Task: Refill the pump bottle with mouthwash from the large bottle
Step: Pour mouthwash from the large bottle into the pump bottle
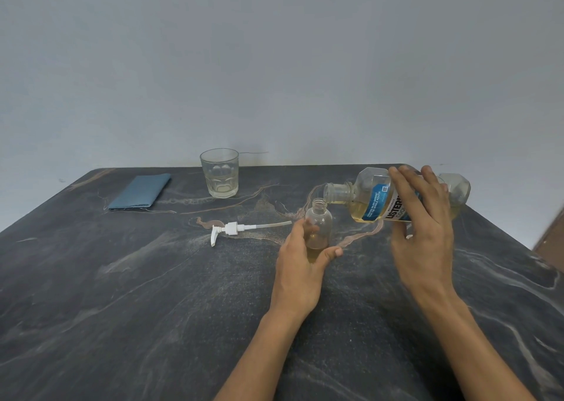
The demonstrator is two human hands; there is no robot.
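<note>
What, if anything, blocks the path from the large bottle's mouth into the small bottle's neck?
Nothing visible. The pump head lies on the table, so the small bottle has an open neck; the large bottle is tipped with its uncapped mouth just above.

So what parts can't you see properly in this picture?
- Large bottle, head view: the right hand covers the middle of its label, so the name is cut short.
- Stream of mouthwash: too thin to tell whether any is falling into the small bottle.
- Small bottle's base: hidden behind the left hand.
- Glass: too far to tell whether it holds liquid.
- Table: its near edge is cut off.
</note>
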